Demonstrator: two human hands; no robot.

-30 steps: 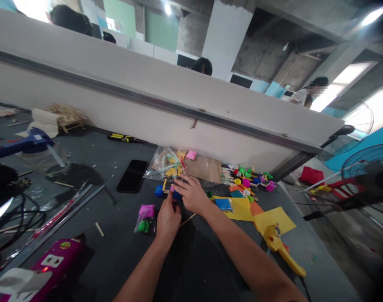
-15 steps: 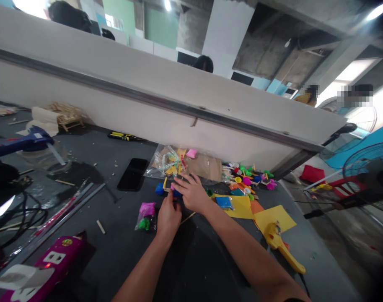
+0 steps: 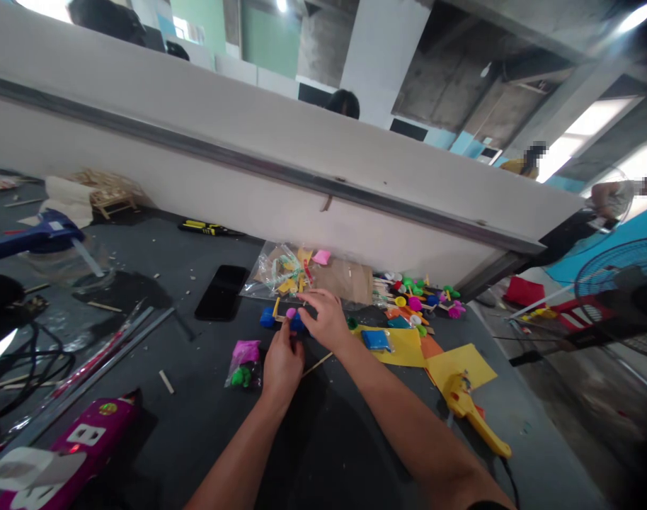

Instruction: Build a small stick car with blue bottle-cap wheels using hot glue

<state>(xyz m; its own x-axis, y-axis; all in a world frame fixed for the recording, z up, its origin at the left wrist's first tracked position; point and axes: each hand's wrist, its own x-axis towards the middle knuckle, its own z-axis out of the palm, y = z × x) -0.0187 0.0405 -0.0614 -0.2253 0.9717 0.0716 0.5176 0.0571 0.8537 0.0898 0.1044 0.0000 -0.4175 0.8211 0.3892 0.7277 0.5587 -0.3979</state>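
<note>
Near the middle of the table, my left hand (image 3: 282,360) has its fingers closed on a small clay-and-stick model. The model has a blue lump (image 3: 267,317), an upright yellow stick (image 3: 276,307) and a pink ball (image 3: 291,312); my fingers hide part of it. Just right of the ball, my right hand (image 3: 328,324) has its fingers stretched out and apart. Whether its thumb touches the model I cannot tell. Left of my left hand lies a clear bag (image 3: 245,363) of purple and green clay. A thin wooden stick (image 3: 317,364) lies between my wrists.
Behind my hands is a plastic bag (image 3: 270,273) of craft pieces, with a black phone (image 3: 221,292) beside it. Colourful clay-tipped sticks (image 3: 415,301) lie to the right, near yellow paper (image 3: 403,354) and a yellow glue gun (image 3: 475,418). A white partition (image 3: 238,205) borders the table.
My right-hand fingers have drawn off the pink ball to the right, so the ball now shows fully. My left hand keeps hold of the model. The view has shifted slightly.
</note>
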